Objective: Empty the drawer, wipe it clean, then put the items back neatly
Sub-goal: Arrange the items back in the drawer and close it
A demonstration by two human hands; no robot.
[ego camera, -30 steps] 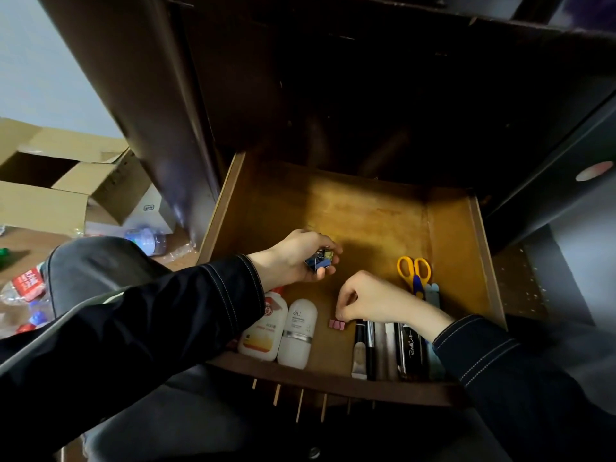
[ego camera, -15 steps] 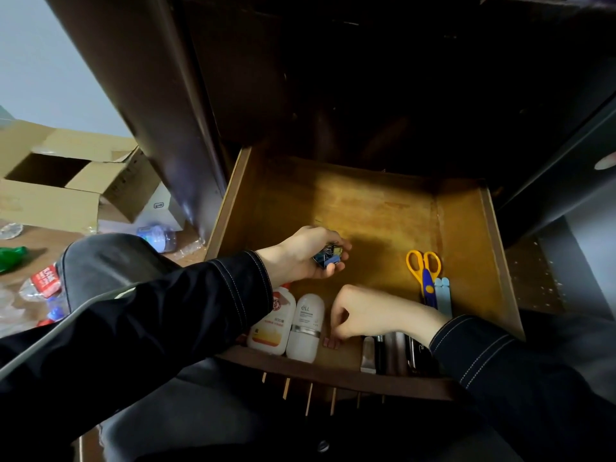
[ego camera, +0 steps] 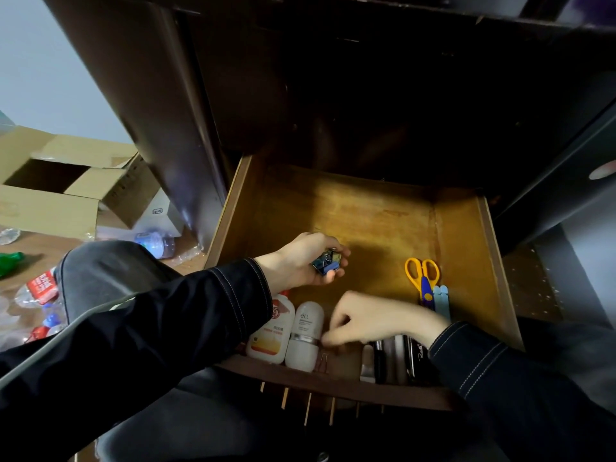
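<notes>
- We are curling our left fingers round a small cluster of blue binder clips, gripping them in the left hand just above the drawer floor, left of its middle
- We are bending our right fingers down at the front of the drawer, just beside the white roll-on bottle; they are blurring, so we cannot tell whether they are pinching anything
- Our right hand is hanging over the near ends of the pens and markers, which are lying side by side against the front wall
- The roll-on bottle is lying flat, touching a white bottle with an orange label, both in the front left corner
- The yellow-handled scissors are lying towards the right side, with pale blue sticks just beside their blades
- The wooden drawer is standing pulled out of a dark cabinet
- Off to the left, an open cardboard box and plastic bottles are lying on the floor
</notes>
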